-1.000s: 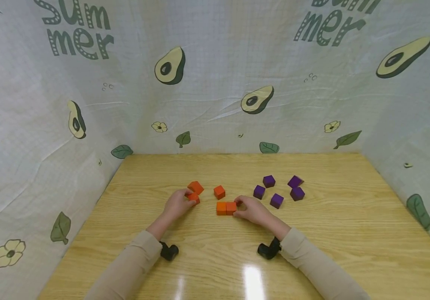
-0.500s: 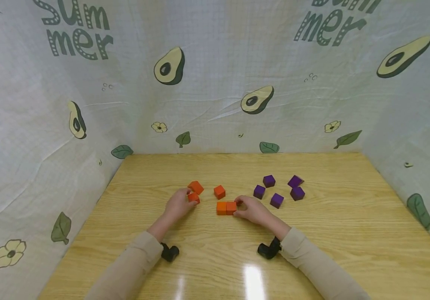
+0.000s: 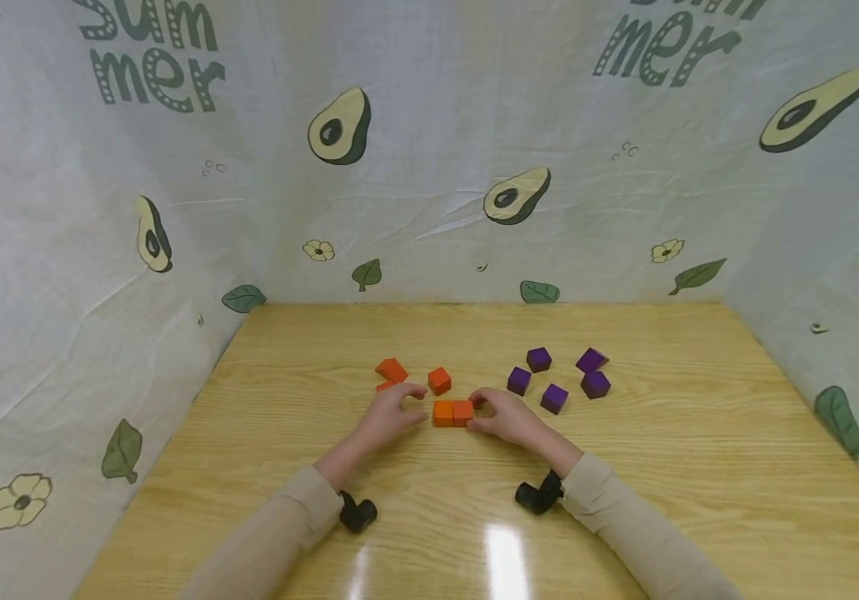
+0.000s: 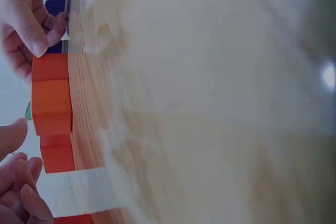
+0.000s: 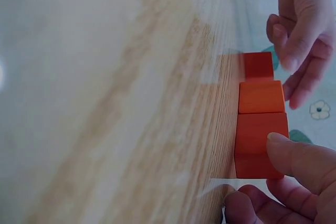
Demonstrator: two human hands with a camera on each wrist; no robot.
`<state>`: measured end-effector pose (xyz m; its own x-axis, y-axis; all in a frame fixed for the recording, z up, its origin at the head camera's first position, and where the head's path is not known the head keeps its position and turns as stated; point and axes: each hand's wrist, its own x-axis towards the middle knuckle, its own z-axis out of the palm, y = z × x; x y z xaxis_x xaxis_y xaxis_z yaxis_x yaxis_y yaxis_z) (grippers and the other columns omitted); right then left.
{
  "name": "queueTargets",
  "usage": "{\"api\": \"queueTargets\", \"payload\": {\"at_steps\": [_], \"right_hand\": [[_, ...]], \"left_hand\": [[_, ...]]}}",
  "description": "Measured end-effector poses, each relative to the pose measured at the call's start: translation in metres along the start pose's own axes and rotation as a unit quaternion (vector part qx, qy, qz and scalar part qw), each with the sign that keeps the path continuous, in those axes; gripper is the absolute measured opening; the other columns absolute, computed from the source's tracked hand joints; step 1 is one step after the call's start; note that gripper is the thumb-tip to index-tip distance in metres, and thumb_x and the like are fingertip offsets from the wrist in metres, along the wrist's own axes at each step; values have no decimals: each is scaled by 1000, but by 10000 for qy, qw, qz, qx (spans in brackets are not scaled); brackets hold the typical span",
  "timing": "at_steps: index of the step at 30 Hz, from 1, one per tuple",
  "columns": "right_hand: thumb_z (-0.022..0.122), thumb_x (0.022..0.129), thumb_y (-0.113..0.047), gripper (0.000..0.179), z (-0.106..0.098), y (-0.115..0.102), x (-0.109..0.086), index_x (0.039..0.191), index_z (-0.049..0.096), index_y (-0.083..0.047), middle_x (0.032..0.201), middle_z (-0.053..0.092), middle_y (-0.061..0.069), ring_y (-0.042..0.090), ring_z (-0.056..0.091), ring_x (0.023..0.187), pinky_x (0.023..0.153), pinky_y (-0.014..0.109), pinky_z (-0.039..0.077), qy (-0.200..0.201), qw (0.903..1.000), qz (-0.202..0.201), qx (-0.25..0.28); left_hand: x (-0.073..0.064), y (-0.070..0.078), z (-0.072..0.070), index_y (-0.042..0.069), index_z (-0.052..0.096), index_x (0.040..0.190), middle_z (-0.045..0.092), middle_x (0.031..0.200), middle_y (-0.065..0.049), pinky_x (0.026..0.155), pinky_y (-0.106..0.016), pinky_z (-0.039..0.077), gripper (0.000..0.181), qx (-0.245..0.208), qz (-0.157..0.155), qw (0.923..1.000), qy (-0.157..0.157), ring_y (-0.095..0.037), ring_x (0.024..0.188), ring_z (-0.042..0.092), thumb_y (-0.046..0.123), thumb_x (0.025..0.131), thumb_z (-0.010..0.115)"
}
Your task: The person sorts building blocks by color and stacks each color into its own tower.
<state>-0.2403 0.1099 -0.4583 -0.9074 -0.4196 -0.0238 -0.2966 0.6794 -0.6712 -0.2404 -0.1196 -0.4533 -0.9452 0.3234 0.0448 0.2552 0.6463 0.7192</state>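
Observation:
Two cubes sit side by side mid-table, an orange cube (image 3: 442, 414) on the left and a red-orange cube (image 3: 462, 414) on the right. My right hand (image 3: 510, 417) holds the red-orange cube at its right end; in the right wrist view the thumb (image 5: 294, 158) lies against that cube. Just left of the pair is my left hand (image 3: 387, 419), thumb and forefinger apart with nothing between them. Behind the pair stands another red-orange cube (image 3: 440, 381). Beyond the left hand lies an orange block (image 3: 392, 369), and a further red-orange cube (image 3: 382, 387) is mostly hidden by that hand.
Several purple cubes (image 3: 555, 398) lie scattered at the right of the wooden table (image 3: 429, 508). A cloth (image 3: 429, 125) printed with avocados hangs at the back and sides. Black wrist cameras (image 3: 537, 497) are worn on both wrists.
My left hand has let go of the red-orange cube at the left and moved right, towards the pair. The right hand stays at the pair's right end.

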Motion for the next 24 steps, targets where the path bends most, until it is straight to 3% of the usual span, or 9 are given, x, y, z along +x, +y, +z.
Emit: {"api": "queueTargets", "payload": {"at_steps": [8, 14, 24], "right_hand": [[68, 82, -21, 29, 1, 1, 2, 107, 60, -6, 105, 63, 7, 20, 58, 95, 84, 38, 45, 22, 10000, -20, -53], [67, 83, -20, 27, 1, 1, 2, 106, 60, -7, 105, 63, 6, 19, 57, 93, 83, 37, 45, 3, 10000, -82, -32], [68, 83, -20, 27, 1, 1, 2, 105, 61, -7, 104, 64, 7, 17, 58, 89, 79, 35, 46, 42, 9998, -155, -153]], "left_hand": [[7, -1, 11, 3, 62, 111, 63, 107, -9, 90, -40, 43, 36, -135, -42, 9996, -258, -24, 103, 55, 15, 78, 72], [8, 0, 13, 5, 64, 103, 64, 103, -7, 90, -40, 43, 28, -158, -72, 9995, -272, -23, 102, 56, 14, 78, 73], [11, -4, 15, 7, 65, 104, 64, 107, -6, 93, -41, 41, 29, -319, -239, 9987, -319, -23, 106, 54, 18, 78, 73]]}}
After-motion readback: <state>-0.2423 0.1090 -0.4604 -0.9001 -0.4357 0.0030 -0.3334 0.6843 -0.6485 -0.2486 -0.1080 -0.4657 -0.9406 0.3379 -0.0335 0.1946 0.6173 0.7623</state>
